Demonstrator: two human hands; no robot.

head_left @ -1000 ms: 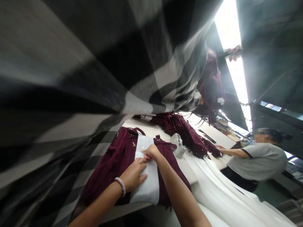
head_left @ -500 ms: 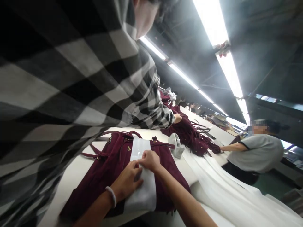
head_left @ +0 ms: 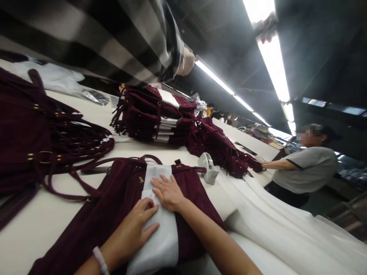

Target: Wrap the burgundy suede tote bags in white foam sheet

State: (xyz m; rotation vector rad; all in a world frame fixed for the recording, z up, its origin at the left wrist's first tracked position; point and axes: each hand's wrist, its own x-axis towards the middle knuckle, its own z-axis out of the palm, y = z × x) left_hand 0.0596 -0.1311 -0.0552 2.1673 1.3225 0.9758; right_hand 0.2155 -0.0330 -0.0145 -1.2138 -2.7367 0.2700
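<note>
A dark maroon handbag (head_left: 197,214) lies flat on the table in front of me, its thin strap trailing off to the left. Around its middle runs a band of white wrapping paper (head_left: 162,240). On the lower part of this band rests my left hand (head_left: 140,221), fingers apart, a pale band at its wrist. My right hand (head_left: 168,193) lies flat on the upper part of the paper, fingers spread. Neither hand holds anything. Just beyond the bag's upper right corner stands a grey-white tape dispenser (head_left: 209,170).
More maroon bags (head_left: 25,133) lie at left, and a stack of paper-banded bags (head_left: 155,110) stands behind. White sheet material (head_left: 272,217) drapes over the right side. A person in checked sleeves (head_left: 114,34) reaches across above; a co-worker in grey (head_left: 306,168) handles bags at right.
My fingers were pinched together on the paper; now both hands are spread on it. The person in the checked shirt has moved up and away, uncovering the bags at left and behind.
</note>
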